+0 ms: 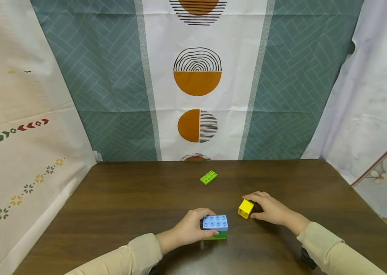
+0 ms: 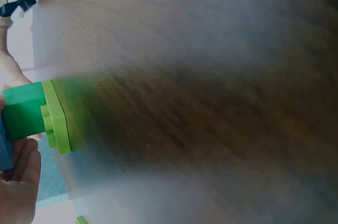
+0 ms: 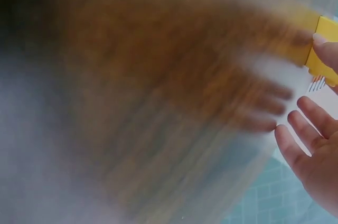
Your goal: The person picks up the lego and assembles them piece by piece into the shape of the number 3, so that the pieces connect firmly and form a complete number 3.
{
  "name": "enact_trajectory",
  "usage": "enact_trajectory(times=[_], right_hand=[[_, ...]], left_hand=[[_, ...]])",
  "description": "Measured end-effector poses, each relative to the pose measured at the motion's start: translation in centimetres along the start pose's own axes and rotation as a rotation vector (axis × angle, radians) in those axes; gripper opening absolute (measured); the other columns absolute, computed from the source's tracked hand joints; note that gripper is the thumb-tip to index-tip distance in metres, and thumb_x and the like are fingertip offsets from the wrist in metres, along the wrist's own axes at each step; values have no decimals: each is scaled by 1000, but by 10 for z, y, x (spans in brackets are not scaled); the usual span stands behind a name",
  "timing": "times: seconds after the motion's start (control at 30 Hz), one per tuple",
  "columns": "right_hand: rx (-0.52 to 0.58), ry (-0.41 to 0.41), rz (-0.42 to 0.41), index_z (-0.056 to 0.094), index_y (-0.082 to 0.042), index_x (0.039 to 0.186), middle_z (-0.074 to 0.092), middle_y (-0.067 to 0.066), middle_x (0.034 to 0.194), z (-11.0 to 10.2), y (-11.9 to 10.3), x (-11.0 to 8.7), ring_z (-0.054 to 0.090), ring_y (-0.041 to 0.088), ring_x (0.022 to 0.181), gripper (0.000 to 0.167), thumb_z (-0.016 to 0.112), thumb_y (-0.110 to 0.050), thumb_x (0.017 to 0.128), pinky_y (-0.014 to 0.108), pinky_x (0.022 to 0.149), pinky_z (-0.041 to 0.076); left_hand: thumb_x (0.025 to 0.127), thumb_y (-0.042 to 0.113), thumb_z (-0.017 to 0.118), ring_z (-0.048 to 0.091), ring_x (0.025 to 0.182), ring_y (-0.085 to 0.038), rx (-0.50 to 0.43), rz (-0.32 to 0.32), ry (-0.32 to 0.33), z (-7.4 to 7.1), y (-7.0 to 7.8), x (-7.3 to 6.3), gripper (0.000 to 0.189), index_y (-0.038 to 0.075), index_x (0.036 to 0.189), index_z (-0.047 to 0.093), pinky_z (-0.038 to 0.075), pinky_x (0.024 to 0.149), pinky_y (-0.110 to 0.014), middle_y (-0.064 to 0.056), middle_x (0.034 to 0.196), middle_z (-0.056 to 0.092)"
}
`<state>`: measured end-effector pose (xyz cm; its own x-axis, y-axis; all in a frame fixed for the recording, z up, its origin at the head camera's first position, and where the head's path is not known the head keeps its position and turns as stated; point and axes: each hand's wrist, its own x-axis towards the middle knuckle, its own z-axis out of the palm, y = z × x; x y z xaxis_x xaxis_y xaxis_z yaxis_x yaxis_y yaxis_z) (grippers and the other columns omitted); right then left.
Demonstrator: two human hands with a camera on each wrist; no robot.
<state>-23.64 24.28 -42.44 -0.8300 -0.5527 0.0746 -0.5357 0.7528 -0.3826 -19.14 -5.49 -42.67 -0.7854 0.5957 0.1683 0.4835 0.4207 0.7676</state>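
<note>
My left hand (image 1: 193, 226) grips a stack of toy building bricks between thumb and fingers. On top sits a light blue brick (image 1: 215, 222) with studs; beneath it is a green brick (image 2: 25, 110). At the bottom is a lime green plate (image 2: 56, 118), some of its studs uncovered beside the green brick. Over to the right, my right hand (image 1: 271, 209) pinches a small yellow brick (image 1: 245, 209), its hollow side facing me. In the right wrist view the thumb lies against the yellow brick (image 3: 326, 49), while the other fingers stay spread apart from it.
Another lime green plate (image 1: 208, 177) lies studs up on the dark wooden table (image 1: 138, 191), farther back than both hands. Patterned cloth (image 1: 111, 76) hangs behind the table's far edge, with more cloth on both sides.
</note>
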Motion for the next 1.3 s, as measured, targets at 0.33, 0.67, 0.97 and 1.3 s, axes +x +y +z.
enact_trajectory(times=[0.33, 0.67, 0.97, 1.3], right_hand=[[59, -8, 15, 59, -8, 123, 60, 10, 118, 2, 0, 1, 53, 32, 107, 54, 79, -28, 77, 55, 90, 47], [110, 36, -37, 64, -11, 107, 64, 3, 108, 3, 3, 2, 55, 21, 95, 39, 78, -32, 77, 45, 84, 49], [228, 59, -14, 56, -9, 93, 66, 5, 96, 1, 1, 0, 61, 14, 83, 32, 81, -18, 75, 33, 73, 55], [262, 100, -3, 60, -2, 99, 65, 6, 91, -2, -4, 0, 60, 12, 77, 34, 80, -12, 74, 25, 70, 55]], left_hand=[[80, 21, 77, 53, 79, 1, 5, -6, 5, 1, -1, -1, 32, 7, 106, 65, 47, 69, -15, 1, 98, 64], [80, 21, 77, 53, 80, 1, -1, -18, 4, 1, -1, -1, 32, 8, 107, 64, 47, 70, -16, 1, 99, 63], [81, 21, 76, 53, 79, 1, -7, -1, 7, 1, -3, -3, 33, 7, 108, 64, 47, 69, -16, 0, 98, 63], [81, 22, 76, 53, 80, 1, 0, -11, -2, 1, -3, -2, 35, 7, 110, 64, 47, 70, -16, 0, 98, 63]])
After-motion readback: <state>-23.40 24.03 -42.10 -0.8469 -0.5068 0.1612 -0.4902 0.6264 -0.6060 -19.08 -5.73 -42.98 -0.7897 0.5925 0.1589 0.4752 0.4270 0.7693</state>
